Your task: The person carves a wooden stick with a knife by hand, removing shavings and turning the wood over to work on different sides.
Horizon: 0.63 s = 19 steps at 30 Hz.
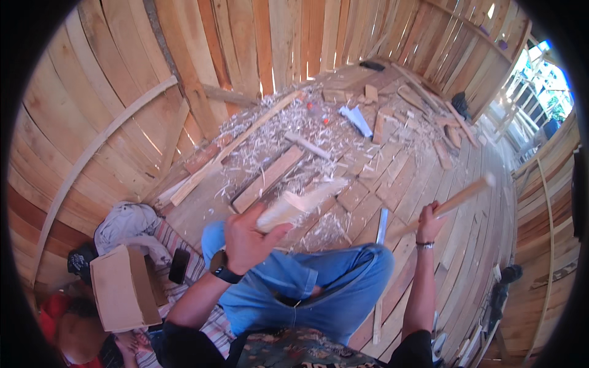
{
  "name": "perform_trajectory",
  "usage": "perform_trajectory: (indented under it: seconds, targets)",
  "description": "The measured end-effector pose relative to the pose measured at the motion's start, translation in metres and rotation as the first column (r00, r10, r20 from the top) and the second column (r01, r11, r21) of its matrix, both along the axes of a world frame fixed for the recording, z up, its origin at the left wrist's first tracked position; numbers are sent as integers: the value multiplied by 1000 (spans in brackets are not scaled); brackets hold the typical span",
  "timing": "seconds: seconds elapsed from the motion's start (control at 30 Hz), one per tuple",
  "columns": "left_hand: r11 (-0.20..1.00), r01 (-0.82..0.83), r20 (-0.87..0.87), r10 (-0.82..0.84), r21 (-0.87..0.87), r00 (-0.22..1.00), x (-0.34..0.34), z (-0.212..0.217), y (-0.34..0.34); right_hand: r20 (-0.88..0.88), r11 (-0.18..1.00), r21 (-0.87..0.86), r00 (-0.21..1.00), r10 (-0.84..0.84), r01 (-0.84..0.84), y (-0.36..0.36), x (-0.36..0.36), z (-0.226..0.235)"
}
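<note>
I sit cross-legged on a plank floor. My left hand [248, 238], wearing a dark wristwatch, grips the near end of a pale, shaped piece of wood [297, 207] above my legs. That piece is smeared by motion, and its far end lies over the shavings. Off to the right, my right hand [428, 225], with a bracelet at the wrist, is closed round a round wooden stick [463, 195]. The stick points up and right, apart from the left-hand piece. A narrow shiny blue-white strip [383, 224] stands beside my right knee.
Wood shavings [257, 138], a reddish board [268, 179] and offcuts [443, 154] litter the floor ahead. At left are a cardboard box [119, 288], a phone [179, 265] on striped cloth, and another person's hand [127, 342]. Plank walls [282, 43] rise around.
</note>
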<state>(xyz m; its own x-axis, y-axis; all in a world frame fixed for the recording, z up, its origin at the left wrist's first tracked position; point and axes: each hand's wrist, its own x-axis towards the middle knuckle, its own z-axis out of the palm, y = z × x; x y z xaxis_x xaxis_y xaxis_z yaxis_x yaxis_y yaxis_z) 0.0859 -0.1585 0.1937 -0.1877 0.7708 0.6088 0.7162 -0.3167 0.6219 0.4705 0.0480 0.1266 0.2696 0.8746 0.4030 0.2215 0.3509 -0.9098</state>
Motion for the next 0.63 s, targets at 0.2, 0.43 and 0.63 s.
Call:
perform_trajectory:
  seconds: [0.2,0.43,0.63]
  targets:
    - [986,52,588,53,-160,807,-20,-1,47,262,978,91,943,-205,187,72,72,47]
    - [997,5,445,32,-82,895,4,0,49,759,990,-71,650,-23,118,90,2,-20]
    - [999,-45,52,44,14,998,37,14,45,881,915,-373,368,298,153,120,-40,-142]
